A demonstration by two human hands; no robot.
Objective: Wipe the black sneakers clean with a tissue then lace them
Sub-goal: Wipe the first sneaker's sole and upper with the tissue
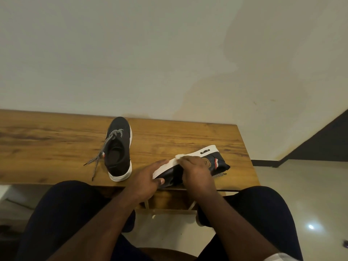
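Wooden table [56,140] against a pale wall — left hand [148,178] steadies the tipped sneaker [216,157] by the front edge, fingers spread, right hand [195,170] fingers pressing a tissue [178,157] on its white sole; other sneaker [118,147] sits mid-table, laces loose.

Upright sneaker [119,149]; tipped sneaker [212,161], tissue [178,157]

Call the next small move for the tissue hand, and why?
Probably slide the tissue along the white sole toward the heel. The right hand presses it mid-sole on the tipped sneaker, the left hand steadies the toe, and the heel stretch lies uncovered ahead.
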